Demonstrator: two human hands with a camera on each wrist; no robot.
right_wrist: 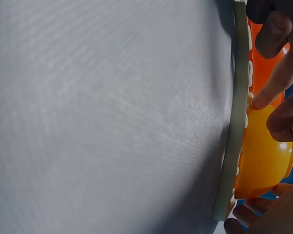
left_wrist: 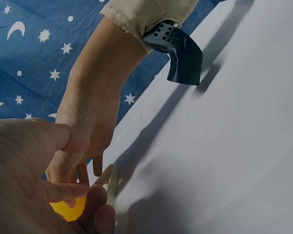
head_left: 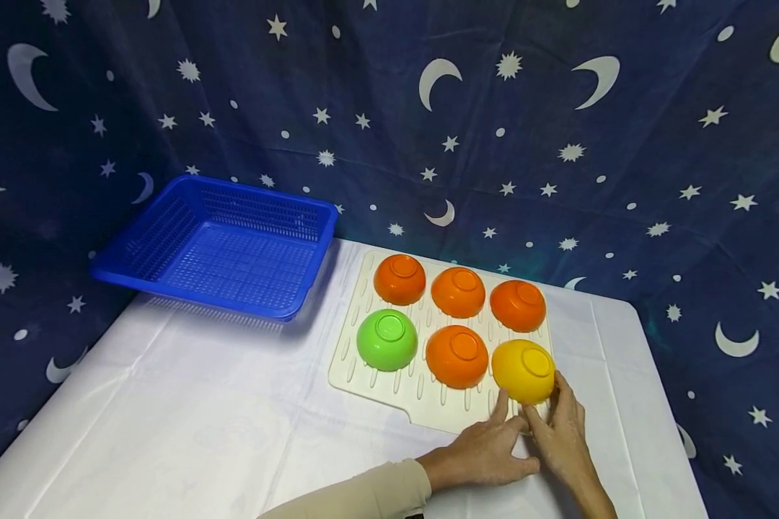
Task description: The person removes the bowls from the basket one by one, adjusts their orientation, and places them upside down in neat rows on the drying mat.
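A yellow bowl (head_left: 523,370) sits upside down at the near right corner of a cream ribbed drying mat (head_left: 379,400). My right hand (head_left: 563,440) holds its near right side, thumb at the near edge and fingers along the right. My left hand (head_left: 483,450) reaches in from the left, its index fingertip right at the bowl's near rim and its thumb spread away. In the right wrist view, the yellow bowl (right_wrist: 264,151) lies rim down on the mat (right_wrist: 234,126) between the fingers of both hands. From the left wrist, most of the bowl (left_wrist: 71,209) is hidden behind the hands.
Several upturned orange bowls (head_left: 457,356) and one green bowl (head_left: 387,339) stand in two rows on the mat. A blue plastic basket (head_left: 298,288) is at the back left of the white-covered table (head_left: 221,418). A dark star-patterned curtain (head_left: 389,130) hangs around the table.
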